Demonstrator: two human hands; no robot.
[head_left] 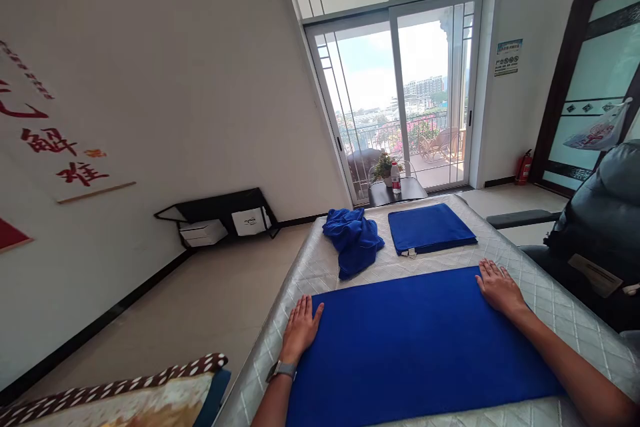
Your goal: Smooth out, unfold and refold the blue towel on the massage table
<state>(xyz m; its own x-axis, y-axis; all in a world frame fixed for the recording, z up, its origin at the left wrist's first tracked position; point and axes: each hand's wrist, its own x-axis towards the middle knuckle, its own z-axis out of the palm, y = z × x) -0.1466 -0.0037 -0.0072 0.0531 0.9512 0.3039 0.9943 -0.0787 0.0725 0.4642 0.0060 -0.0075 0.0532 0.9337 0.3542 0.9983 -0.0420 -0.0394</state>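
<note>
Cloth point(410, 347), blue and smoothed flat, lies across the quilted mattress point(565, 307) nearest my viewpoint. From where I watch, the left hand point(301, 328) rests palm down on its left edge by the far corner, fingers straight and close together, thumb spread away onto the blue. I see the right hand point(501, 288) laid flat at the far right corner, fingers extended and slightly parted. Neither grips anything. Beyond them sit a crumpled blue cloth point(354, 240) and, to its right, a neatly folded one point(433, 228).
</note>
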